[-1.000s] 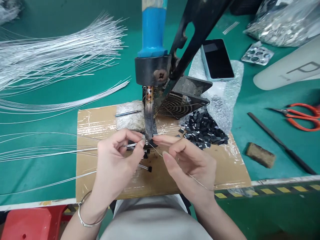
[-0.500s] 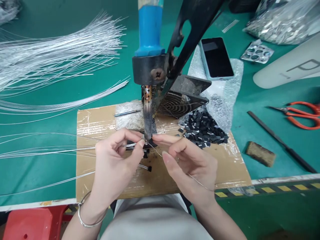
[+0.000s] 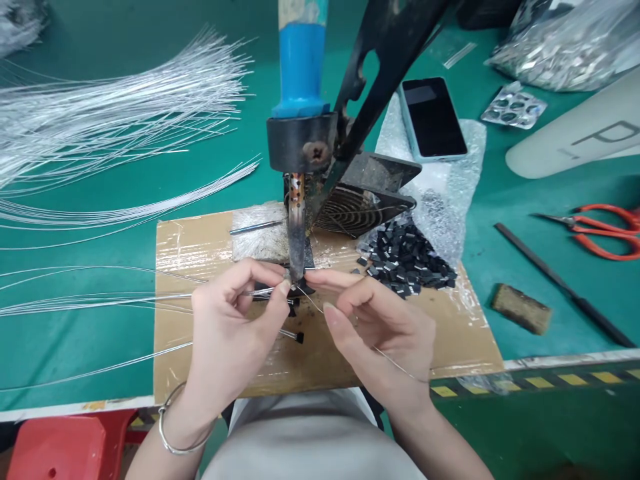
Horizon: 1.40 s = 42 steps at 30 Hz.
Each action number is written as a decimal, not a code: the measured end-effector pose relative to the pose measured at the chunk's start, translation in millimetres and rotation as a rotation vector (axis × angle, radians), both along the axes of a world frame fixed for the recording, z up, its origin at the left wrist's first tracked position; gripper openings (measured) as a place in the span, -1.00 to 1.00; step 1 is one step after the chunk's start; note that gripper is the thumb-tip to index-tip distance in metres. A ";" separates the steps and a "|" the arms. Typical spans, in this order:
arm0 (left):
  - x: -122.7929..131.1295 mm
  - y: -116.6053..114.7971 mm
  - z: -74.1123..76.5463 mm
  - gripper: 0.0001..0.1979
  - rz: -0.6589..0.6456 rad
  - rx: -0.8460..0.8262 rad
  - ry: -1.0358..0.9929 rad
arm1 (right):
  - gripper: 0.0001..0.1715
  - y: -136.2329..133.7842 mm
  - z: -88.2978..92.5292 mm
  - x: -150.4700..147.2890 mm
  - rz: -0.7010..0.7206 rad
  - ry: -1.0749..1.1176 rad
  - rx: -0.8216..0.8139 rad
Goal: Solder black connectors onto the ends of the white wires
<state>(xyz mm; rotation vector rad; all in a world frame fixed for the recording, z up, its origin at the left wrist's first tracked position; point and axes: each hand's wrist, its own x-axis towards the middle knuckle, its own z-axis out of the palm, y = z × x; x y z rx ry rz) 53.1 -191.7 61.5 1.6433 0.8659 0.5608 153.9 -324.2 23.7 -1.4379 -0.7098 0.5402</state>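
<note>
A soldering iron (image 3: 297,233) with a blue handle is clamped upright, its tip pointing down between my hands. My left hand (image 3: 240,327) pinches thin wires (image 3: 175,298) just left of the tip; the small piece at their end is mostly hidden by my fingers. In my right hand (image 3: 380,327) is a strand of solder wire (image 3: 400,367), which runs across the palm and up to the tip. My right index finger reaches close to the tip. Below it, black connectors (image 3: 299,337) on wire ends lie on the cardboard (image 3: 200,373).
A pile of small black connectors (image 3: 410,260) lies right of a fan (image 3: 355,208). Bundled wires (image 3: 125,113) spread across the left. Around the right side are a phone (image 3: 434,119), a file (image 3: 555,277), red-handled snips (image 3: 600,227), a brown sponge (image 3: 521,308) and a bottle (image 3: 570,133).
The whole view has shifted very slightly. My hands, the wires and the solder wire keep nearly the same places at the iron's tip.
</note>
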 end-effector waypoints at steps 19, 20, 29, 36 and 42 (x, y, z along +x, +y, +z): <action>-0.8 0.8 -1.0 -0.83 -0.012 0.002 0.000 | -0.76 -0.9 -1.6 -3.6 -0.006 -0.015 0.008; -0.9 0.8 -1.0 -0.83 -0.014 0.004 0.000 | -0.76 -0.9 -1.4 -3.7 -0.009 -0.024 0.009; -0.8 -0.8 -2.7 -0.86 -0.008 0.027 -0.004 | -0.77 -0.6 -2.8 -4.3 -0.003 -0.066 0.018; -3.2 -0.3 -2.9 -0.86 -0.005 0.029 -0.015 | -0.77 -2.1 -3.3 -3.7 0.002 -0.082 0.022; -0.7 0.4 -4.0 -0.85 -0.010 -0.002 -0.025 | -0.77 -0.3 -4.4 -4.6 -0.010 -0.105 0.019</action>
